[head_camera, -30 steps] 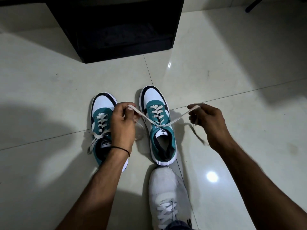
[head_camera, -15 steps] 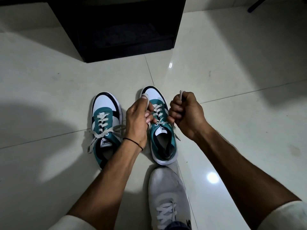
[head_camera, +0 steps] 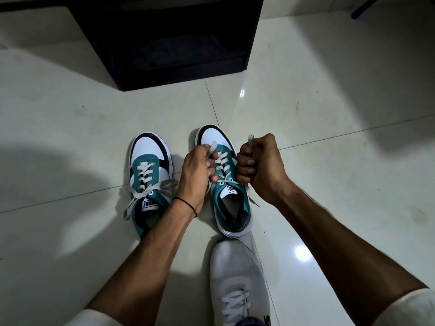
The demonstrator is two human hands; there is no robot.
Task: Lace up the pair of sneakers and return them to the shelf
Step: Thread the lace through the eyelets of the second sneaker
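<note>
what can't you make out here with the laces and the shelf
Head view only:
lace crossing on the right teal sneaker: covered by the left hand and right hand.
left teal sneaker heel: behind the left forearm.
black shelf interior: too dark.
grey shoe: cut by bottom edge.

A glossy, pale tiled floor (head_camera: 329,114) carries two teal-and-white sneakers side by side, toes pointing away: the left sneaker (head_camera: 150,175) and the right sneaker (head_camera: 231,208). A grey shoe (head_camera: 237,278) (worn by the person) sits just behind the right sneaker's heel. A black shelf unit (head_camera: 164,38) stands beyond them.
</note>
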